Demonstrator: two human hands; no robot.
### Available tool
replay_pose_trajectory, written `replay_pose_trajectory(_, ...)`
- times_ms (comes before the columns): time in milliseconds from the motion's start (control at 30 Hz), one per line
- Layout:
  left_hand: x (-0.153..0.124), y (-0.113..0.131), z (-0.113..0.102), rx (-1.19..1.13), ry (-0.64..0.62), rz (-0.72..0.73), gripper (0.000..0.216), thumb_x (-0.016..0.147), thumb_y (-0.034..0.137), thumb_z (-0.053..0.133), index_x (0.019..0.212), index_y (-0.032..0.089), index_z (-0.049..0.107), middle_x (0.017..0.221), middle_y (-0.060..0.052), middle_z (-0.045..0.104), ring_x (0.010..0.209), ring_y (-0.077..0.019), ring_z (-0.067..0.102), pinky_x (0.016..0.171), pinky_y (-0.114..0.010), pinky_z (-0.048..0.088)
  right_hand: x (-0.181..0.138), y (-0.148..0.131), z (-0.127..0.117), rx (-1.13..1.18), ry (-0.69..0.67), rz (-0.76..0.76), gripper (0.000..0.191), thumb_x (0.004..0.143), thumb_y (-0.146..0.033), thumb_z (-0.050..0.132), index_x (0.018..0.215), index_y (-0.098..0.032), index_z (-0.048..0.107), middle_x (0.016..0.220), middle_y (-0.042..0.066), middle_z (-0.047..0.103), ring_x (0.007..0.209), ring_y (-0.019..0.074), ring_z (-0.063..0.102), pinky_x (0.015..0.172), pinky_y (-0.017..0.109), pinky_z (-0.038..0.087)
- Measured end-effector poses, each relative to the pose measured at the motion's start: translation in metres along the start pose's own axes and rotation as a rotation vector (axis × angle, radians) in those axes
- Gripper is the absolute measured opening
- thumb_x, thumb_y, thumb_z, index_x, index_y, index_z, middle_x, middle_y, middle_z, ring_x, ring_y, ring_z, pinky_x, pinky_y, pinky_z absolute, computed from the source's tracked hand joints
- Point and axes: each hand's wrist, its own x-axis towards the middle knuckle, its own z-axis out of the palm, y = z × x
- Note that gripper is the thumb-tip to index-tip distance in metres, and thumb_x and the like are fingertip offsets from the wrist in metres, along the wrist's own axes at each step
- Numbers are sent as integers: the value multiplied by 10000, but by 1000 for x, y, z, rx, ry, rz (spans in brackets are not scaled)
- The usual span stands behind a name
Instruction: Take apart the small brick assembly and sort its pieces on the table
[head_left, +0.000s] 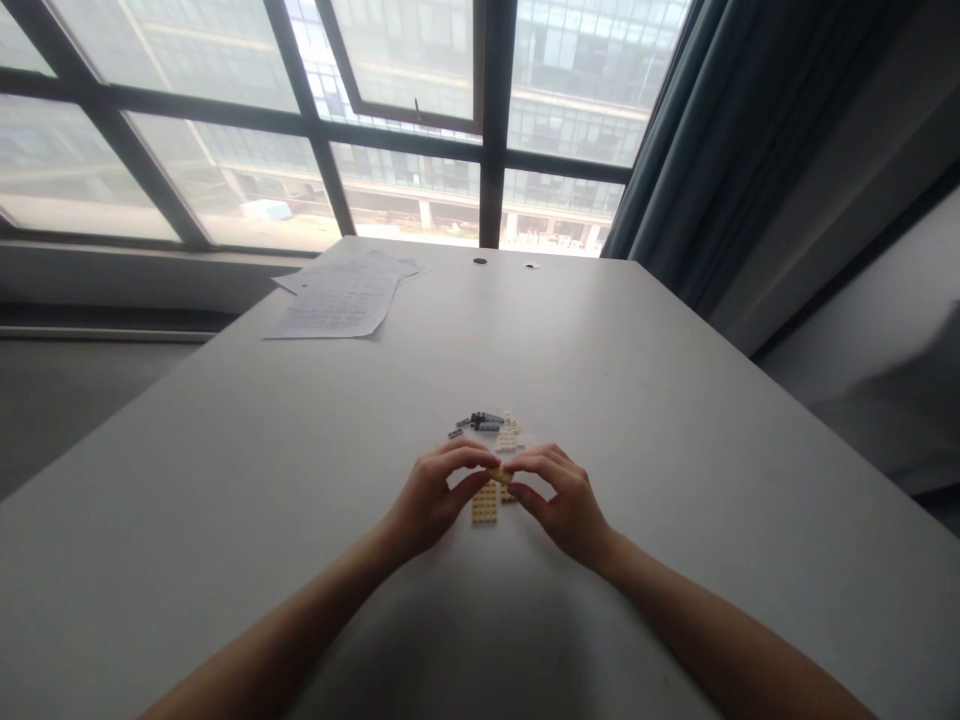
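Observation:
My left hand (435, 500) and my right hand (559, 500) meet over the white table (300, 480), fingertips pinched together on a small tan building-block piece (501, 474). Just beneath them a tan studded plate (486, 504) lies flat on the table. Right behind my fingers sits a pale studded piece (508, 436), and next to it a few small grey and dark pieces (478, 422). Both hands have curled fingers closed on the small piece.
Printed paper sheets (341, 298) lie at the table's far left. Two small round marks (480, 261) sit near the far edge. A large window (315, 120) runs behind the table, and a dark curtain (720, 130) hangs at the right.

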Motion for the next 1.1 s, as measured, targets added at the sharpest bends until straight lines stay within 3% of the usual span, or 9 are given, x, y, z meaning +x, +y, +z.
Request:
replay_pose_trajectory(100,0,4,2,-178,-4,-166,154,844,297,598,910,172,660,861,-52,671,816,-169,622,754,-283,490,-1,-2,2,147,4,182,116,790,-270,698,898,-228,685,869,32,696,840,186,612,804,342,478)
replay_pose_trajectory(233,-1,11,6,-424,-15,-402,206,810,356,629,854,155,639,711,-10,647,674,-137,591,650,-247,473,0,-4,6,585,-70,528,201,695,-344,772,772,-188,672,747,24,687,697,163,623,677,306,496)
replay_pose_trajectory(300,-1,16,8,-493,2,-460,222,790,365,651,811,144,633,679,-3,630,645,-122,568,633,-235,458,1,-5,8,745,-77,599,234,655,-332,799,776,-184,663,730,11,675,684,149,618,655,284,489)
replay_pose_trajectory(400,-3,20,11,-602,43,-528,232,777,362,676,793,139,612,663,2,620,634,-108,554,640,-230,449,1,-7,10,808,-52,599,313,647,-305,804,910,-203,669,718,-15,641,641,115,584,605,247,463)
replay_pose_trajectory(500,-5,22,14,-734,87,-587,246,755,349,706,781,146,569,670,0,630,638,-109,569,636,-227,448,0,-6,10,708,-63,517,351,660,-299,798,977,-214,675,736,-12,617,656,115,571,613,252,460)
replay_pose_trajectory(667,-8,25,22,-830,137,-619,292,711,337,744,758,162,514,675,4,646,636,-117,595,591,-213,441,-2,-8,11,382,-7,245,326,655,-316,795,950,-224,694,936,39,600,788,155,579,678,285,494)
replay_pose_trajectory(833,-6,21,18,-599,135,-519,277,752,410,686,798,162,571,748,-24,667,698,-152,623,657,-274,487,3,-5,-4,85,3,87,285,723,-298,728,993,-223,676,980,62,625,890,192,593,758,321,507)
replay_pose_trajectory(967,-1,3,0,-266,260,-371,295,766,442,651,806,151,617,881,-62,684,754,-166,625,698,-295,505,8,10,-26,-206,-180,61,275,697,-255,737,962,-222,671,1021,60,633,972,213,570,876,375,472)
replay_pose_trajectory(1100,0,-16,-13,-27,330,-293,269,794,419,623,850,156,634,864,-57,686,774,-173,623,732,-309,498,5,20,-33,-425,-406,55,266,672,-246,754,926,-218,682,1067,62,623,1013,230,539,904,400,450)
